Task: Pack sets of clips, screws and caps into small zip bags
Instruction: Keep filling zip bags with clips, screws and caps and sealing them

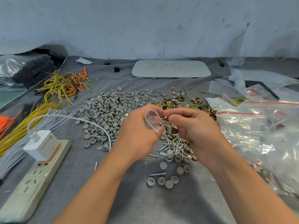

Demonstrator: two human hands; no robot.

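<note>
My left hand (139,131) holds a small clear zip bag (153,121) with its mouth held open toward my right hand. My right hand (192,126) pinches the far rim of the bag's mouth between thumb and forefinger. Both hands hover over a pile of silver screws (174,143). A big heap of grey caps (111,109) lies to the left and behind. Brass-coloured clips (182,102) are heaped behind my right hand. Whether the bag holds anything I cannot tell.
A white power strip (32,180) with a charger and cable sits at the front left. Yellow, grey and orange wire bundles (24,117) lie left. Clear zip bags with red strips (262,126) pile up on the right. A grey board (171,68) lies at the back.
</note>
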